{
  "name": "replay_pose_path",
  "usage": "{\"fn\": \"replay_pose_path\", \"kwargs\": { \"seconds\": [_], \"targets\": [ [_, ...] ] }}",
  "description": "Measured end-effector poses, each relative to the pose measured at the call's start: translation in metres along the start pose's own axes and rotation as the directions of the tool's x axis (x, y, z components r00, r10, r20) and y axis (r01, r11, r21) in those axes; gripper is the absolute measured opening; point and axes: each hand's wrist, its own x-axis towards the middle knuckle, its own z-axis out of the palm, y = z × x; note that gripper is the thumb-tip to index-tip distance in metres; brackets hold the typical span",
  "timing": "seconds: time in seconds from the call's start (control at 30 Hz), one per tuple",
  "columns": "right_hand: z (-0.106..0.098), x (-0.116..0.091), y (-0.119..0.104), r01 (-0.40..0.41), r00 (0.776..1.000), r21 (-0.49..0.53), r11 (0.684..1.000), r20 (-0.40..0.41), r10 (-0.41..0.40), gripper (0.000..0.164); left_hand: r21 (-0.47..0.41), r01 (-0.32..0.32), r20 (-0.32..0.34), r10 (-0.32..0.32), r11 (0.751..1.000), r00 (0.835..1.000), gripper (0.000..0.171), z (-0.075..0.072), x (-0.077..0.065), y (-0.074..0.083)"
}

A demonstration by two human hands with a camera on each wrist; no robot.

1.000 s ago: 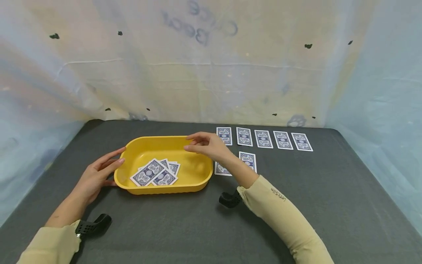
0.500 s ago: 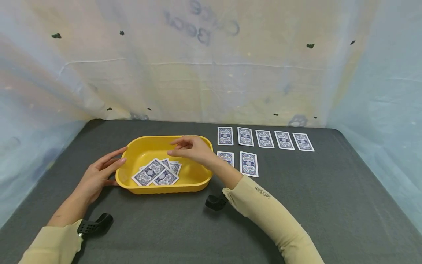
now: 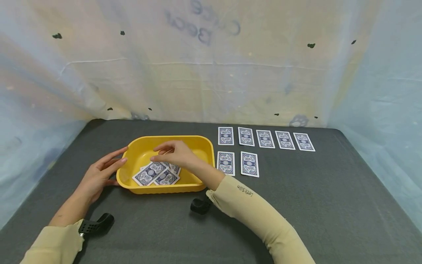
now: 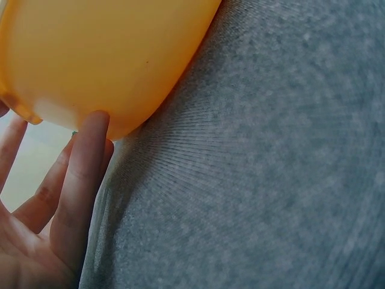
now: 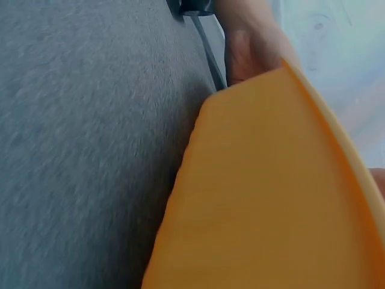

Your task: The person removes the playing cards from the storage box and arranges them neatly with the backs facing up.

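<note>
A yellow tray [image 3: 179,189] holds several overlapping playing cards [image 3: 156,174], patterned blue backs up. My left hand [image 3: 99,172] touches the tray's left end at the rim. In the left wrist view, straight fingers [image 4: 90,156] rest against its outer wall. My right hand [image 3: 176,154] hovers inside the tray just above the cards, thumb and index fingertips slightly apart. No card shows clearly between them. From the right wrist, the tray's wall [image 5: 258,180] fills much of the view; only a bit of finger [image 5: 379,179] shows at the right edge.
Right of the tray, face-down cards lie on the dark cloth-covered table [image 3: 296,205]: several in a back row [image 3: 265,139], two in a front row, left [image 3: 225,163] and right [image 3: 250,164]. A patterned curtain [image 3: 211,84] hangs behind.
My right hand has moved left and down, from the tray's right rim to over the cards inside. The front-row cards behind my forearm are now uncovered. The left hand stays put.
</note>
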Motion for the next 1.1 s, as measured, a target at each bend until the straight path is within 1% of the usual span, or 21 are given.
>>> {"fn": "replay_pose_path", "kwargs": {
  "seconds": [0.13, 0.3, 0.37, 0.53, 0.67, 0.8, 0.9, 0.97, 1.0, 1.1],
  "targets": [
    [0.01, 0.006, -0.003, -0.012, 1.0, -0.035, 0.999, 0.002, 0.013, 0.038, 0.006, 0.006, -0.007, -0.006, 1.0, 1.0, 0.064, 0.002, 0.0, 0.0],
    [0.018, 0.009, -0.002, -0.011, 1.0, 0.003, 1.0, 0.024, 0.011, 0.036, 0.002, 0.017, -0.011, -0.017, 1.0, 1.0, 0.065, 0.004, 0.001, 0.001],
    [0.02, 0.01, 0.0, -0.019, 0.999, 0.012, 1.0, 0.036, 0.019, 0.036, 0.0, 0.009, -0.011, -0.009, 1.0, 1.0, 0.065, 0.005, 0.001, 0.001],
    [0.024, 0.009, 0.003, -0.042, 0.998, -0.019, 0.999, 0.048, 0.043, 0.034, -0.004, -0.012, -0.014, 0.012, 1.0, 1.0, 0.063, 0.004, 0.0, 0.0],
    [0.027, 0.009, 0.004, -0.066, 0.997, -0.068, 0.995, 0.045, 0.07, 0.036, -0.018, -0.007, -0.009, 0.007, 1.0, 1.0, 0.062, 0.004, -0.001, 0.001],
    [0.029, 0.011, 0.006, -0.091, 0.994, -0.163, 0.982, 0.052, 0.101, 0.043, -0.024, -0.01, -0.004, 0.01, 1.0, 1.0, 0.062, 0.003, -0.002, 0.002],
    [0.03, 0.014, 0.008, -0.069, 0.992, -0.242, 0.968, 0.088, 0.093, 0.05, -0.023, -0.015, -0.003, 0.015, 1.0, 1.0, 0.061, 0.003, -0.002, 0.002],
    [0.03, 0.016, 0.009, -0.024, 0.99, -0.32, 0.947, 0.124, 0.067, 0.054, -0.021, -0.017, -0.004, 0.017, 1.0, 1.0, 0.061, 0.002, -0.002, 0.002],
    [0.031, 0.017, 0.01, 0.001, 0.989, -0.366, 0.93, 0.139, 0.054, 0.055, -0.02, -0.017, -0.005, 0.017, 1.0, 1.0, 0.061, 0.002, -0.002, 0.002],
    [0.033, 0.018, 0.012, 0.058, 0.987, -0.5, 0.864, 0.159, 0.026, 0.057, -0.018, -0.012, -0.011, 0.011, 1.0, 1.0, 0.061, 0.002, -0.001, 0.002]
  ]
}}
